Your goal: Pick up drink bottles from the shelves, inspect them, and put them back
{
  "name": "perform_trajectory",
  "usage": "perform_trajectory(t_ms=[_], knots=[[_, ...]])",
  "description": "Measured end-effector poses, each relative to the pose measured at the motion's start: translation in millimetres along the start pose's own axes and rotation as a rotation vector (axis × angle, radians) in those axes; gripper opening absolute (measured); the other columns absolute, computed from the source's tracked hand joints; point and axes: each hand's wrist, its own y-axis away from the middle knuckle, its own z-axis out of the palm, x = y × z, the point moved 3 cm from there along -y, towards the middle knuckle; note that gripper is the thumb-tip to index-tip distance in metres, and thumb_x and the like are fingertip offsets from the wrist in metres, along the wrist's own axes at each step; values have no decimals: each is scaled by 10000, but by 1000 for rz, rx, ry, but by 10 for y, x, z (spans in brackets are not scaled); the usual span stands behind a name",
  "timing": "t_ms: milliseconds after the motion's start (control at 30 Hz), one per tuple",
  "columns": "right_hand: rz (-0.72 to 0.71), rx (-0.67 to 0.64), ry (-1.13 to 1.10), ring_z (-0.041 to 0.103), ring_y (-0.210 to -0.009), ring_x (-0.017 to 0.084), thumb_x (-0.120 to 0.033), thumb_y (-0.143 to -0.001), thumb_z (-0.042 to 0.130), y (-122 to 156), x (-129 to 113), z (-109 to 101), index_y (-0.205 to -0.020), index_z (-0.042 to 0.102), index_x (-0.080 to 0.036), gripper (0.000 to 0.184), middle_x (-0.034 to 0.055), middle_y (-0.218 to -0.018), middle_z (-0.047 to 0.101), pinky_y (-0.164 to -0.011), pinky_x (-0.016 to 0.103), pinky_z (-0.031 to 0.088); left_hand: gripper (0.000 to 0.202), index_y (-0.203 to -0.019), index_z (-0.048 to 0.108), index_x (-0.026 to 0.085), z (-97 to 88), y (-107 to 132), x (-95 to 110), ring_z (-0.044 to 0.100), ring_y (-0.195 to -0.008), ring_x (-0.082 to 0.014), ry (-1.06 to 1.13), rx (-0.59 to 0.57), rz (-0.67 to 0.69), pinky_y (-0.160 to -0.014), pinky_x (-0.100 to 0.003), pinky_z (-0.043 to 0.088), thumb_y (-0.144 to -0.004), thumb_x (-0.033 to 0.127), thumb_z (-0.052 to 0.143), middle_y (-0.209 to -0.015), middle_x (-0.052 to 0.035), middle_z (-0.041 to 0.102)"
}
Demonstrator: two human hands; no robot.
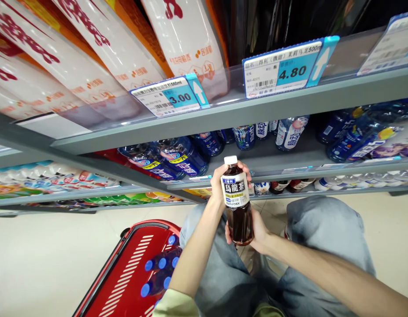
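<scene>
A dark bottle of oolong tea [237,220] with a white cap and a white label is held nearly upright above my knees. Near the bottle's upper part, my left hand [218,181] is closed around it, and fingertips show beyond the cap side. Lower down, my right hand [259,231] grips the base, its palm on the right and fingertips at the left edge. The label faces me. Much of the fingers is hidden behind the bottle.
A red shopping basket [124,268] at my left holds several blue-capped bottles [157,275]. Ahead, a grey shelf edge [224,115] with price tags [290,68] overhangs a lower shelf [257,158] of blue drink bottles [182,154]. White-and-orange bottles [187,44] stand above.
</scene>
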Motion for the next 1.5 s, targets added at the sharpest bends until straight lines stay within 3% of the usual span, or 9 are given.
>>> perform_trajectory(t_ms=[233,333,500,600,833,967,1100,1300,1500], knots=[[-83,353,50,625,-436,173,-562,-1010,283,-29,-137,-94,-893,702,-126,616,69,-589,697,-484,284,514,248,-797,642,138,-110,-4,89,665,-710,-181,-143,175,-6,-658,-334,591,-691,335,749,-817,-37,665],[-129,426,99,678,-524,193,-547,-992,405,-4,-175,-119,-960,726,-149,512,62,-693,743,-558,329,564,211,-770,633,140,-116,39,149,651,-699,-172,-149,156,19,-665,-334,586,-684,294,749,-793,-30,644],[-177,150,38,705,-1001,209,-599,-884,642,53,-149,-90,-1165,714,-206,488,54,-1113,766,-892,341,536,225,-725,594,163,-123,169,254,586,-655,-150,-64,41,88,-597,-312,574,-663,327,736,-711,-5,542],[-140,44,14,672,-1077,202,-592,-778,768,92,-131,-80,-1152,722,-207,538,55,-1177,747,-937,314,499,296,-661,471,192,-152,228,308,488,-583,-123,14,55,149,-522,-286,537,-644,373,705,-650,20,424],[-173,89,101,642,-798,168,-556,-603,899,67,-148,-35,-884,719,-207,483,9,-900,744,-735,272,486,373,-664,364,214,-181,210,341,402,-575,-120,16,114,192,-482,-258,448,-606,434,661,-652,23,342],[-276,-28,244,585,-762,172,-565,-622,887,27,-168,117,-802,662,-202,463,0,-807,681,-757,293,453,411,-656,361,220,-244,161,351,377,-592,-131,18,108,222,-470,-257,400,-598,510,646,-661,12,332],[-323,-27,316,565,-752,171,-535,-672,868,17,-177,192,-768,635,-208,413,-15,-759,639,-771,301,447,456,-631,342,222,-296,144,364,338,-565,-125,44,81,234,-436,-249,368,-576,551,654,-644,19,294],[-283,13,247,631,-850,187,-463,-780,802,14,-180,167,-868,689,-233,271,-10,-851,715,-846,315,475,410,-657,391,214,-292,204,418,404,-606,-127,32,119,250,-483,-242,438,-589,486,690,-659,16,337],[-156,175,66,707,-798,209,-516,-881,661,-26,-169,25,-1072,714,-208,367,33,-950,776,-770,345,548,214,-721,566,170,-260,244,396,563,-701,-146,58,132,185,-656,-279,555,-651,303,719,-671,1,494]])
